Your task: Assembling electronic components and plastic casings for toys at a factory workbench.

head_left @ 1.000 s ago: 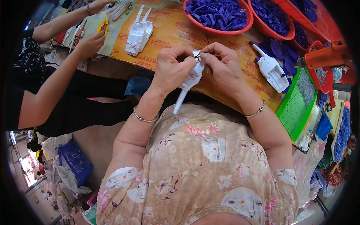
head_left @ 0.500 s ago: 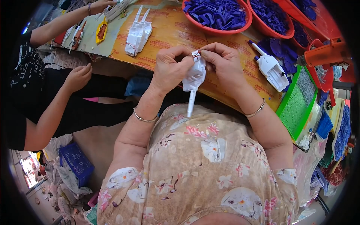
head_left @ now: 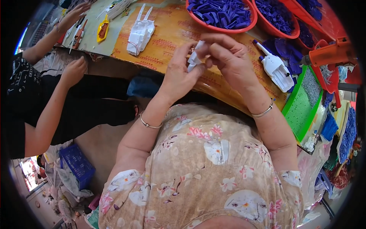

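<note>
A white plastic toy part (head_left: 194, 58) is held over the table's near edge by my left hand (head_left: 180, 70), with fingers and thumb closed round it. Its long barrel no longer shows from here; the hand covers much of it. My right hand (head_left: 231, 61) is curled beside the part's upper end, thumb and fingers pinched together, and what they grip is hidden. Two similar white toy bodies lie on the table: one with twin prongs and a thin red wire (head_left: 140, 35) to the left, another with a single purple-tipped barrel (head_left: 277, 72) to the right.
Red baskets of purple plastic pieces (head_left: 221, 14) stand at the back. An orange power screwdriver (head_left: 329, 53) and a green tray of small screws (head_left: 301, 108) are at the right. At the left, a co-worker's arm (head_left: 45, 118) is near a yellow part (head_left: 102, 31).
My left hand has turned the white part, so its barrel and red wire are out of sight. My right fingers have shifted at its end. The co-worker's hands moved left.
</note>
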`<state>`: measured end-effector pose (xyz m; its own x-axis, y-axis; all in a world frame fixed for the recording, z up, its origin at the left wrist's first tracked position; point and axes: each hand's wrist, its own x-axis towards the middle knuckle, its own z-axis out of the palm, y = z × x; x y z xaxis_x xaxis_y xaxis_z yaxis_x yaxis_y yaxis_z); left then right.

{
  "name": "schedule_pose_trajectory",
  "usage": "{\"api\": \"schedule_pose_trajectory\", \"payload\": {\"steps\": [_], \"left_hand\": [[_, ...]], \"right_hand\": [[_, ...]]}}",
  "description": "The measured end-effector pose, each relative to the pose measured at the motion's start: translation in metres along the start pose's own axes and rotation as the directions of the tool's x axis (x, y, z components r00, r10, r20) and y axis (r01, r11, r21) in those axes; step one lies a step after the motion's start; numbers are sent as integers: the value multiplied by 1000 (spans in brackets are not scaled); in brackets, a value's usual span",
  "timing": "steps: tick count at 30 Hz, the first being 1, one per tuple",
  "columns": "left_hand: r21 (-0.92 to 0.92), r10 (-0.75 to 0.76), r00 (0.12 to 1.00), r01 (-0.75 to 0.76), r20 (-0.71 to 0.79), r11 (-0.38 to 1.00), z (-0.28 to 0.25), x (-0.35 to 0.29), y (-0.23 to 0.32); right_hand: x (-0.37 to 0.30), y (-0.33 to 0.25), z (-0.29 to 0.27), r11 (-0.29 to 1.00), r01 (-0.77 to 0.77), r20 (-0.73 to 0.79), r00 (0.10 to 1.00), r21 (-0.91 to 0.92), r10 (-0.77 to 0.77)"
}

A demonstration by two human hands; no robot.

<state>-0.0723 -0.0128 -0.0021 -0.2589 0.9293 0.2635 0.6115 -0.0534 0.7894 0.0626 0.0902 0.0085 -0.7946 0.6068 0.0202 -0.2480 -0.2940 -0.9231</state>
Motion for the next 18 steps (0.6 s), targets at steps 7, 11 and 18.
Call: {"api": "schedule_pose_trajectory", "payload": {"steps": [7,11,18], "left_hand": [[-789,-296,879,469,374,397,-2,-4,4],[-730,-173,946,322,275,602,1,-9,13],[-450,-94,958,212,270,868,-4,-12,30]], "right_hand": [[-25,-20,5,856,200,-136,945,-476,-296],[-37,-7,16,505,277,56,911,-817,-409],[-37,-3,17,159,392,232,774,-906,-589]]}}
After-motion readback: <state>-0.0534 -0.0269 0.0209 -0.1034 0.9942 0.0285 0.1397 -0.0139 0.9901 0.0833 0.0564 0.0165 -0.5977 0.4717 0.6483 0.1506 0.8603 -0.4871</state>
